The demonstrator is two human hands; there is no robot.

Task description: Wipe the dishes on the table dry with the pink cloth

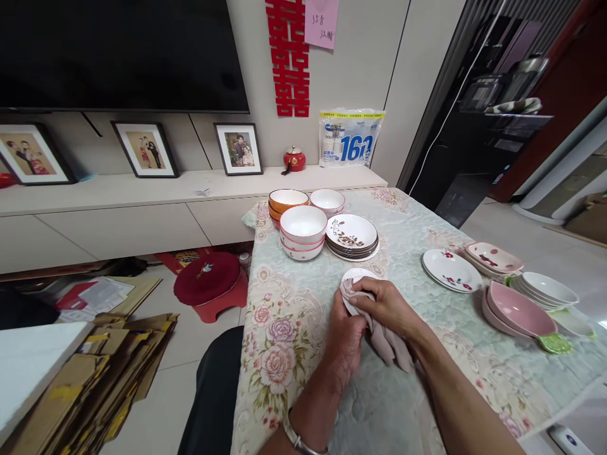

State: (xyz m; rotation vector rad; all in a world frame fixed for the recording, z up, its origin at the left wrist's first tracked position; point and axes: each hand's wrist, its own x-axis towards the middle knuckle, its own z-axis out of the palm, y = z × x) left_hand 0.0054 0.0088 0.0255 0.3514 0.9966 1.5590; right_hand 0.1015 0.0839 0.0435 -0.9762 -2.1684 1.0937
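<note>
A small white plate (356,273), mostly hidden behind my hands, is held up over the near middle of the table. My left hand (346,338), with a silver bangle on its wrist, grips the plate's near left edge. My right hand (386,306) is closed around a pale pinkish-grey cloth (386,344) and presses it against the plate's rim. Loose folds of the cloth hang below the fingers. Just beyond the plate stand a stack of white bowls with red rims (303,237) and a stack of brown-flowered plates (351,237).
Orange bowls (288,201) and another white bowl (327,200) stand farther back on the flowered tablecloth (277,354). To the right are flowered plates (452,270), pink dishes (516,309) and white bowls (550,287). A red stool (208,281) and flattened cardboard (114,373) lie left.
</note>
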